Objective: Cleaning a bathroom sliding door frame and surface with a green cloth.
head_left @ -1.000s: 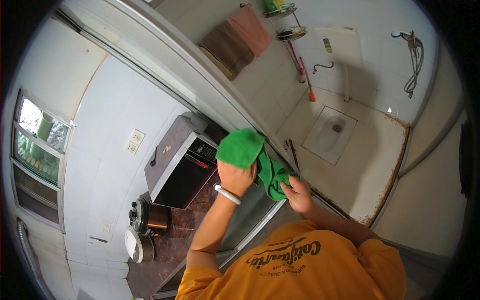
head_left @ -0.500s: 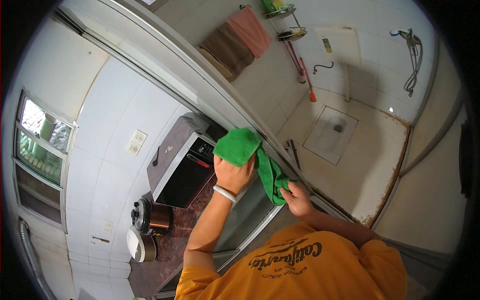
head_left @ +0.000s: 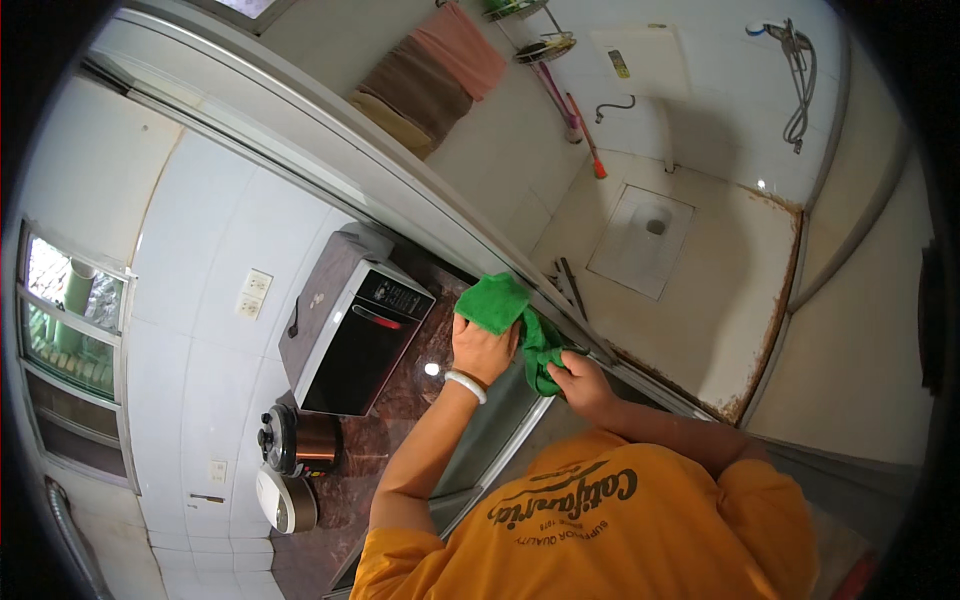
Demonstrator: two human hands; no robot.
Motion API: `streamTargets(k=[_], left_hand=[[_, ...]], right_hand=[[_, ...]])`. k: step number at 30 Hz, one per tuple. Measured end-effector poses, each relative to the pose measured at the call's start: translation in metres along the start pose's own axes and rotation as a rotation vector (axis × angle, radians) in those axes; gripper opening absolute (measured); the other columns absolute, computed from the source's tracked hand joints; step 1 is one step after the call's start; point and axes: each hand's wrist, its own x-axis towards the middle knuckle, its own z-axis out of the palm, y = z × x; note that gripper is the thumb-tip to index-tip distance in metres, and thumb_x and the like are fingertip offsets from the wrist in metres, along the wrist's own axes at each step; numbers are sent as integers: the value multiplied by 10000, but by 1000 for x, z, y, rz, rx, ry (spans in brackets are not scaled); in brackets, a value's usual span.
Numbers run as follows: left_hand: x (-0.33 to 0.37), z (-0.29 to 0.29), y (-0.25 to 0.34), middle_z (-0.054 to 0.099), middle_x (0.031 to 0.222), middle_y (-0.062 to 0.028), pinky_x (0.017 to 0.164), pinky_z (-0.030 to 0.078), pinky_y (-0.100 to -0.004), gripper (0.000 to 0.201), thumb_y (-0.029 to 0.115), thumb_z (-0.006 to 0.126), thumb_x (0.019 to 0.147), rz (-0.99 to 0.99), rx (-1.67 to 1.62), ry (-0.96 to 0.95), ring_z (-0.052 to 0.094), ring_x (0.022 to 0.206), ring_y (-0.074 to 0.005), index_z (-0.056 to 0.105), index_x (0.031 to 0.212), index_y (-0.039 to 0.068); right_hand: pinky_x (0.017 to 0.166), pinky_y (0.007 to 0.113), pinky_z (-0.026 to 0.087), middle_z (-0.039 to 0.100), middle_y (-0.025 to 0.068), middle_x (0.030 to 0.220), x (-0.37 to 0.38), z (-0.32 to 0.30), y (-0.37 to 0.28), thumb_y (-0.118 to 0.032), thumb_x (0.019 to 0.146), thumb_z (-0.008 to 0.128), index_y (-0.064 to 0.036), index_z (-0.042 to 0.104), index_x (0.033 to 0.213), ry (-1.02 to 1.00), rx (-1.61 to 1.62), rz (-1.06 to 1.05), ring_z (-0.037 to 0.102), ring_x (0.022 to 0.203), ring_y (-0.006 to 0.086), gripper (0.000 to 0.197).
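Observation:
A green cloth point(head_left: 493, 303) lies over the fingers of my left hand point(head_left: 485, 348), which wears a white bracelet at the wrist. That hand holds the cloth against the pale frame point(head_left: 440, 215) of the partition, its fingertips hidden beneath the fabric. From there the cloth hangs down in a twisted strip to my right hand point(head_left: 584, 386). My right hand is closed on the lower end, thumb on top, close to the frame's edge.
Left of the partition, a microwave point(head_left: 355, 350) with a grey cover, a copper-coloured pressure cooker point(head_left: 318, 441) and a white rice cooker point(head_left: 299, 502) stand on a dark red counter point(head_left: 400, 410). Right of it are a squat toilet point(head_left: 645, 240), a shower head point(head_left: 765, 28) and hanging towels point(head_left: 425, 90).
My left hand has come down along the frame, nearer to my right hand, and the cloth between them is shorter and more bunched. The whole view has shifted slightly.

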Motion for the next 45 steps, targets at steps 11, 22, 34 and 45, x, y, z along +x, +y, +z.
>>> streamTargets(k=[11,22,34,45], left_hand=[[13,9,4,578,1351,-93,1056,289,-524,471,233,650,812,-85,90,66,487,1306,-294,630,1278,169],[18,10,18,578,1345,-106,1069,266,-558,460,295,669,818,-198,28,116,491,1301,-304,641,1260,166],[12,19,24,574,1347,-116,1073,249,-582,470,316,672,826,-229,4,98,475,1307,-322,631,1267,157],[9,22,34,526,1417,-98,1120,174,-597,530,357,649,823,-313,-20,22,428,1362,-301,605,1309,149]], right_hand=[[588,425,401,475,212,716,0,4,-2,-155,948,628,9,461,834,35,67,-11,415,612,346,260],[582,443,382,449,235,704,-2,2,21,-143,926,638,19,441,797,70,100,39,401,619,394,286],[590,452,390,454,243,715,-1,4,32,-165,923,640,19,457,808,117,100,57,399,626,404,284],[590,442,398,442,239,709,1,0,21,-156,926,645,16,457,819,66,97,92,390,621,383,277]])
